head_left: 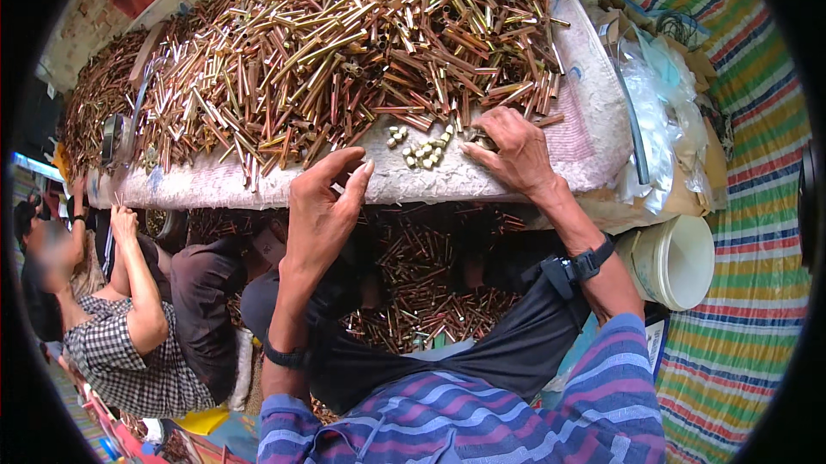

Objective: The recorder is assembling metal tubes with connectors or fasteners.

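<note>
A small cluster of short brass-coloured caps [422,154] lies near the front edge of the cloth-covered table [594,133]. To its left, my left hand [323,206] hovers over the edge with its thumb and forefinger brought together. Whatever may be between those tips is too small to make out. On the right of the cluster, my right hand [516,154] rests on the cloth with bent fingers close to the caps. Its fingertips are closed, and what they grip is hidden. Just beyond both hands rises a large heap of thin copper-coloured metal tubes [344,51].
More tubes [413,283] cover the floor below the table. A white bucket [675,262] stands at the right, beneath clear plastic bags [658,120]. A co-worker in a checked shirt [138,352] sits at the left, with a hand [125,223] raised by the table edge.
</note>
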{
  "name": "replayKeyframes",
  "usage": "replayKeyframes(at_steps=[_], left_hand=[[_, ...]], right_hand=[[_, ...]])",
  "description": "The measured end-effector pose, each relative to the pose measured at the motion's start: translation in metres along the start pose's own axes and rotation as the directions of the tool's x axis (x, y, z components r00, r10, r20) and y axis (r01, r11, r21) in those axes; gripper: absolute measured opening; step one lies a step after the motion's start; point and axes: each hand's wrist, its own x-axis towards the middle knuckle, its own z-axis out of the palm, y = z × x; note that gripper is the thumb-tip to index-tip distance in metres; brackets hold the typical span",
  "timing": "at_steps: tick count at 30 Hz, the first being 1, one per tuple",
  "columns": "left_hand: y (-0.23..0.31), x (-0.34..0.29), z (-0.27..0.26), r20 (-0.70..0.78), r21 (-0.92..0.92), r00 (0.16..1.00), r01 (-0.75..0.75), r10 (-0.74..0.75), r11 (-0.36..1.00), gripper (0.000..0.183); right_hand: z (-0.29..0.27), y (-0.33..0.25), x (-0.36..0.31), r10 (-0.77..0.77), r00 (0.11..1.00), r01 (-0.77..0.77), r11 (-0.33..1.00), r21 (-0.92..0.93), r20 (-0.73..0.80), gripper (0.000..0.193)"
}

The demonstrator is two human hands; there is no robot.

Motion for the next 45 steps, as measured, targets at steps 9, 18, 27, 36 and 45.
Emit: replayKeyframes(at_steps=[9, 18, 27, 36, 45], left_hand=[[-0.006, 0.017, 0.008, 0.049, 0.024, 0.998, -0.037, 0.036, 0.999, 0.029], [-0.031, 0.020, 0.022, 0.099, -0.029, 0.994, 0.059, -0.055, 0.998, 0.030], [-0.047, 0.014, 0.026, 0.120, -0.019, 0.993, 0.006, -0.004, 1.000, 0.029], [-0.044, 0.023, 0.020, 0.113, 0.027, 0.993, 0.024, -0.026, 0.999, 0.030], [-0.041, 0.041, 0.009, 0.114, 0.118, 0.993, 0.003, -0.016, 0.993, 0.030]], right_hand=[[-0.020, 0.010, 0.002, 0.115, 0.993, -0.105, 0.961, 0.256, -0.027, 0.026], [-0.027, 0.025, 0.001, 0.256, 0.966, -0.259, 0.933, 0.249, 0.044, 0.023], [-0.018, 0.003, 0.013, 0.101, 0.967, -0.109, 0.994, 0.022, 0.233, 0.032], [-0.014, -0.005, 0.021, 0.034, 0.980, -0.044, 0.998, 0.048, 0.196, 0.027], [-0.006, -0.007, 0.020, 0.013, 0.985, -0.020, 0.999, 0.040, 0.173, 0.022]])
